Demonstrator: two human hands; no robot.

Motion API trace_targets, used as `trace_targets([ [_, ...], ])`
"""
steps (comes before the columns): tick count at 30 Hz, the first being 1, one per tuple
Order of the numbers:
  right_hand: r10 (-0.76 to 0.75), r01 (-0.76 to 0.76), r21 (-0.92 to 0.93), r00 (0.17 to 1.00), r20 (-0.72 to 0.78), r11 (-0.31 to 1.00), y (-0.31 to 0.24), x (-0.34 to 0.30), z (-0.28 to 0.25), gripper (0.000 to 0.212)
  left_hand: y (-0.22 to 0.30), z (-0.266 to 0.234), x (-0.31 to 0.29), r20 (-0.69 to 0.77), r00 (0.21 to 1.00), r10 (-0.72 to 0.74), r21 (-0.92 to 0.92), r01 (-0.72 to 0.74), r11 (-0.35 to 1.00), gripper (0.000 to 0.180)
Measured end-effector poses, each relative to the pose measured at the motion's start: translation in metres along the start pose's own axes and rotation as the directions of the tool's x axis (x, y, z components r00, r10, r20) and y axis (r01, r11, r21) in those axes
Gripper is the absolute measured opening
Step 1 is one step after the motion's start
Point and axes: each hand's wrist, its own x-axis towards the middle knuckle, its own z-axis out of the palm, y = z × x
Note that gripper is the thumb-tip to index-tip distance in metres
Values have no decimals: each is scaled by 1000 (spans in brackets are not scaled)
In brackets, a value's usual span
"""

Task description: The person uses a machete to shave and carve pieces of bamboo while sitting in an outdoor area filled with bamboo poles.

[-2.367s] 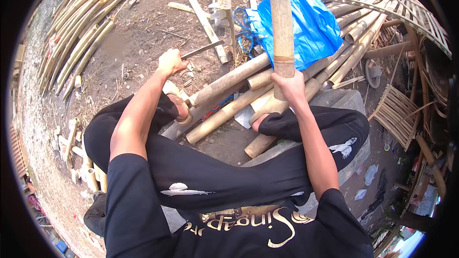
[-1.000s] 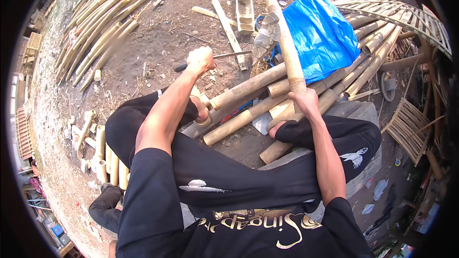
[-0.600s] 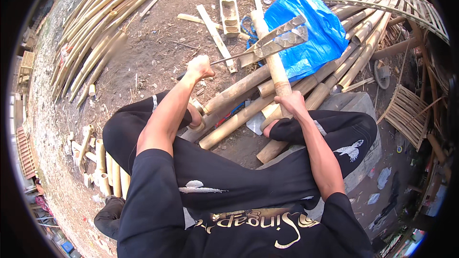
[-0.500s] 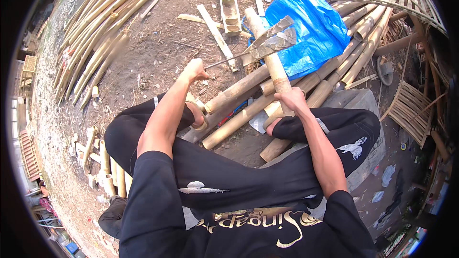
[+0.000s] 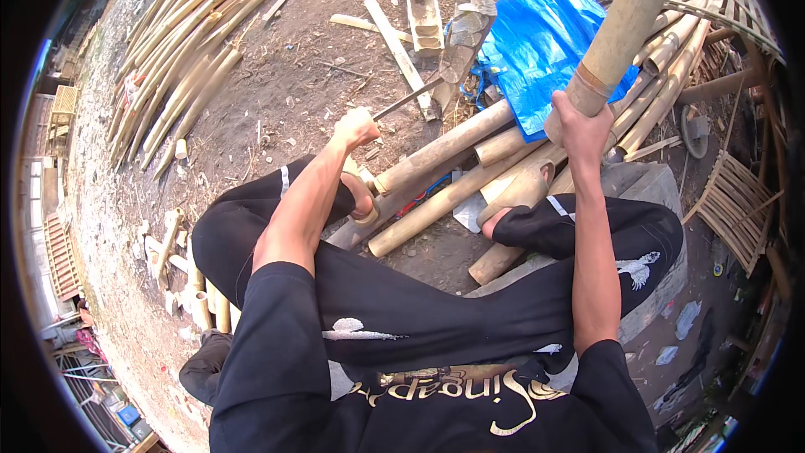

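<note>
Fingers of the left hand [image 5: 356, 128] curl tightly round a dark, narrow metal knife [image 5: 409, 101] extending right from them toward jagged split bamboo [image 5: 464, 44]. The right hand [image 5: 583, 132] grips a thick, tan bamboo pole [image 5: 631, 17] rising beyond its fingers, blue plastic sheeting [image 5: 537, 46] just left.

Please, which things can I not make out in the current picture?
In the head view:
Handle of the knife: hidden by the left hand.
Top end of the bamboo pole in the right hand: cut off by the upper edge.
Whatever lies under the blue sheet: covered.
</note>
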Motion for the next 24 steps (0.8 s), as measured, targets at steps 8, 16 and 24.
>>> trace_targets([
  [8, 590, -129, -836, 765, 259, 534, 95, -59, -4, 55, -3, 14, 16, 99, 980, 170, 125, -182, 975, 26],
  [16, 405, -184, -653, 891, 204, 734, 61, -37, -7, 53, 6, 25, 12, 101, 993, 63, 43, -67, 997, 31],
  [24, 461, -128, -784, 861, 216, 607, 90, -69, 1, 47, 16, 25, 27, 62, 998, -31, 23, 30, 999, 33],
])
